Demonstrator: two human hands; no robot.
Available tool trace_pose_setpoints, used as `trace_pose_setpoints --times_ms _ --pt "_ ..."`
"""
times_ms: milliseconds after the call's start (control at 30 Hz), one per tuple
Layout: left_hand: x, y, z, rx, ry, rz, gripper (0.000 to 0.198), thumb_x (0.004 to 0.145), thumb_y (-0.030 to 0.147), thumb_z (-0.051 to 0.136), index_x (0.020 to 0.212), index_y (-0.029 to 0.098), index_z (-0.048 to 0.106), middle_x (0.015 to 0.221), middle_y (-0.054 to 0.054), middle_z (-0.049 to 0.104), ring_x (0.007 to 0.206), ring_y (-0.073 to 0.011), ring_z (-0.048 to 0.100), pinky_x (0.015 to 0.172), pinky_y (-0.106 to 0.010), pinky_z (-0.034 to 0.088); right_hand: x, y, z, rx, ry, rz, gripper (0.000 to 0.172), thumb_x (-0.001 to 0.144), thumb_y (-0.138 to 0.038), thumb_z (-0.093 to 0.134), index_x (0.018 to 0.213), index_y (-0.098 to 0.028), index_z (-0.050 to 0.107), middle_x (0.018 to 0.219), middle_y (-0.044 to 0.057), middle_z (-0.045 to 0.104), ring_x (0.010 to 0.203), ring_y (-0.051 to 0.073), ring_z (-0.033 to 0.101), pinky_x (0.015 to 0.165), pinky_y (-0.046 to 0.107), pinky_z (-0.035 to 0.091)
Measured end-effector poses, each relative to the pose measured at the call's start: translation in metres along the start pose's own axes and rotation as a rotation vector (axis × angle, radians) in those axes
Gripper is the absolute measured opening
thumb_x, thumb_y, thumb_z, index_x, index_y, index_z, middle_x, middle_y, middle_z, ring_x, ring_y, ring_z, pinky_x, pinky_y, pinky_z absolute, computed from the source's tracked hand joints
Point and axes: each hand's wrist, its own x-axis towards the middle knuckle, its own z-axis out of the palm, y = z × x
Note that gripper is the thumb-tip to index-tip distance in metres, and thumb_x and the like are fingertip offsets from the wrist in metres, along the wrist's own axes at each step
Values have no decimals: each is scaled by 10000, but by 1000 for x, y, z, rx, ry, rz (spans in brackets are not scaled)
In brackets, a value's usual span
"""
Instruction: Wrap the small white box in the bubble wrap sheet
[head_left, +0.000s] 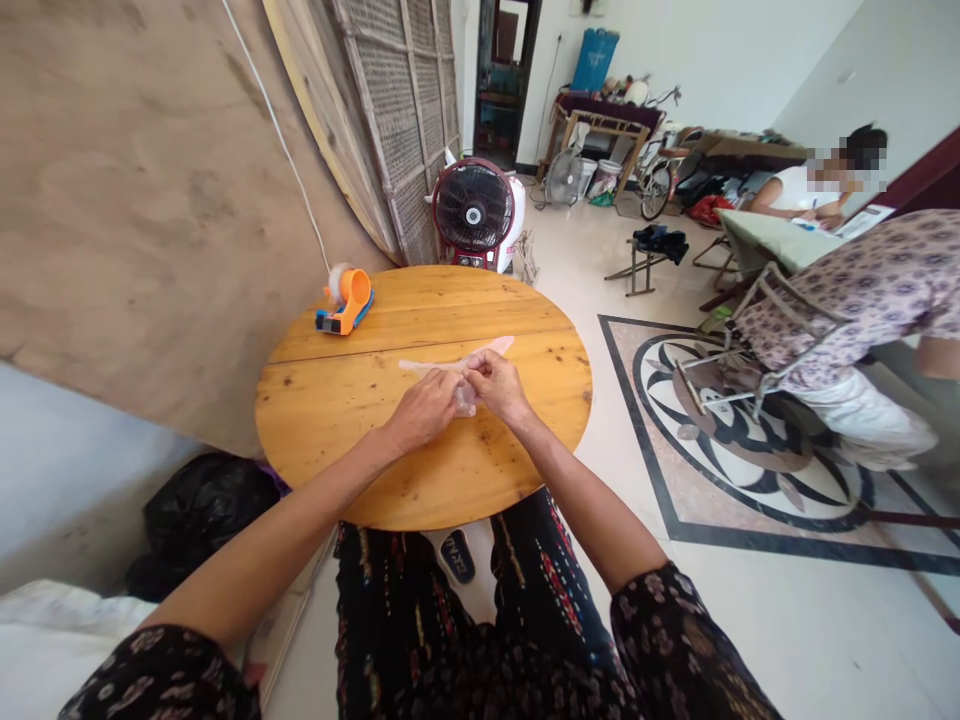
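Observation:
A thin clear plastic strip [487, 350], like a small bag or film, lies across the middle of the round wooden table [337, 400]. My left hand [426, 408] and my right hand [496, 386] meet over its middle. Both have their fingers pinched together on the bunched plastic. The strip's ends stick out to the left and to the upper right of my hands.
An orange tape dispenser [346, 301] sits at the table's far left edge. A red fan [474, 211] stands behind the table. A black bag [201, 510] lies on the floor at left. Two other people sit at right, one on a metal chair [757, 340].

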Motion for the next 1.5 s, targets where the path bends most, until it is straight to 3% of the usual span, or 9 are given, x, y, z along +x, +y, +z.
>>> trace_pose_setpoints --times_ms 200,500,733,867,1000,1200,1367,1500 --pt "-5 -3 9 -104 65 -75 237 813 94 514 1040 162 521 1011 -103 623 1033 -250 578 887 -389 489 6 -6 3 -130 -36 9 84 740 -176 583 790 -219 530 609 -47 581 492 116 569 486 236 496" --pt "-10 -1 14 -283 220 -142 378 798 100 505 1168 173 496 1132 -102 615 1076 -217 592 944 -379 482 4 -10 6 -267 -143 -57 74 781 -155 565 816 -218 544 571 -51 603 502 125 591 557 239 478" --pt "-17 3 20 -450 368 -166 495 758 108 530 1243 175 455 1171 -98 604 1078 -206 597 959 -370 489 -2 -20 8 -437 -156 -106 214 759 -86 531 909 -214 613 708 -21 676 641 138 622 634 240 478" --pt "-17 9 24 -620 440 -299 502 751 205 611 1227 185 454 1085 -80 618 973 -198 629 904 -373 524 -4 -20 5 -434 -219 -113 342 773 -45 447 1042 -198 593 791 -2 710 688 133 636 698 259 496" --pt "-11 14 26 -653 470 -462 418 779 300 648 1152 189 496 1045 -83 608 956 -205 622 889 -399 530 -4 -21 0 -419 -264 -120 480 734 -35 457 1176 -187 568 833 5 729 741 137 651 765 279 506" --pt "-8 17 35 -622 466 -481 362 776 168 579 1129 184 499 1048 -91 593 996 -204 609 903 -404 525 -1 -17 -3 -325 -331 -99 560 721 -55 455 1264 -178 521 854 12 720 687 124 625 682 243 499" --pt "-9 18 38 -591 456 -512 348 745 117 528 1086 180 498 1060 -89 592 972 -187 599 895 -385 519 -9 -14 -9 -229 -298 -164 520 750 -54 414 1241 -204 496 927 14 685 772 120 624 742 249 500" --pt "-9 19 37 -576 442 -534 230 732 154 542 957 176 502 972 -64 595 912 -183 596 867 -381 513 -20 -10 -14 -252 -210 -216 352 783 -76 420 1084 -208 548 963 39 662 874 152 633 805 289 505"
